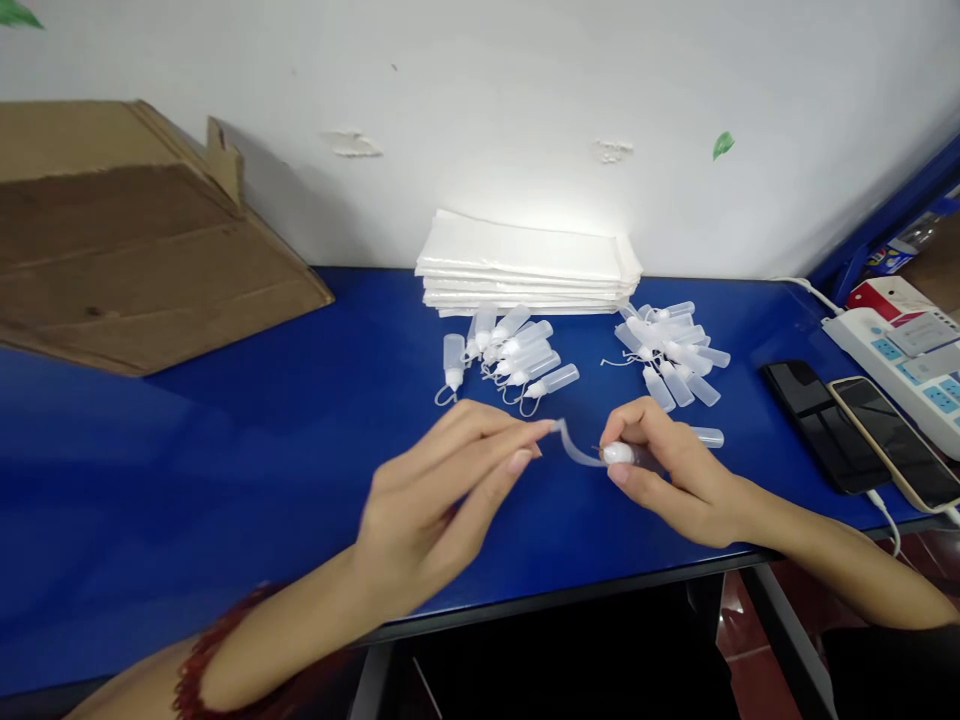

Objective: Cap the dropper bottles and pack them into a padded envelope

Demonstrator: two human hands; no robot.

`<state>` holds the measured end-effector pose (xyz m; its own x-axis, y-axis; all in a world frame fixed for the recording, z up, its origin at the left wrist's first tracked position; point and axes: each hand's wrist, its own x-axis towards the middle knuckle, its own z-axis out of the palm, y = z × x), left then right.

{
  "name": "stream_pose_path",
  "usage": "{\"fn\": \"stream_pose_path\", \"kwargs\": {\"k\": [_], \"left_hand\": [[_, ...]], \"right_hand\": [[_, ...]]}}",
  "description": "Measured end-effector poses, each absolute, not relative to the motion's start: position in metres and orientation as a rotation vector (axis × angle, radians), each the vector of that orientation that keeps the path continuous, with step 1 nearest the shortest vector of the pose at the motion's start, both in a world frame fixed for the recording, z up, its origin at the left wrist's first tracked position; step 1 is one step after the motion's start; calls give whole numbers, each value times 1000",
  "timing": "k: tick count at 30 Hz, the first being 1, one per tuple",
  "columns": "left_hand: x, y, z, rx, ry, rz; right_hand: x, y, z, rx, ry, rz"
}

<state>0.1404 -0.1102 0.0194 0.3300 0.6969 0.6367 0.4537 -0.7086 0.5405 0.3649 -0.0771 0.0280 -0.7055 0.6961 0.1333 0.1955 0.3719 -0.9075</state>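
My right hand [675, 475] is closed around a small translucent squeeze bottle with a white needle-tip cap [619, 454], its cap pointing left. From that cap a thin clear strap [576, 450] curves over to my left hand [450, 500], which pinches the strap's free end between thumb and fingertips. Behind my left hand lies a group of similar bottles [517, 350] with looped straps. A second pile of bottles [671, 350] lies behind my right hand, some straps sticking out straight. One more bottle [708, 437] lies just beyond my right hand, partly hidden by it.
A stack of white padded envelopes [525, 262] lies against the wall. Folded cardboard [150, 250] leans at the left. Two phones [825, 425] and a white power strip [892, 350] with cables are on the right. The blue table [225, 480] ends just in front of me.
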Motion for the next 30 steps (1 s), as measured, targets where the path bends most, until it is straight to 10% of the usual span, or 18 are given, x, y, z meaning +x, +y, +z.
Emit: {"fn": "stream_pose_path", "kwargs": {"k": [30], "left_hand": [[146,-109,21,1888,1110,1052]], "right_hand": [[362,-87,23,-649,-2228,1132]]}}
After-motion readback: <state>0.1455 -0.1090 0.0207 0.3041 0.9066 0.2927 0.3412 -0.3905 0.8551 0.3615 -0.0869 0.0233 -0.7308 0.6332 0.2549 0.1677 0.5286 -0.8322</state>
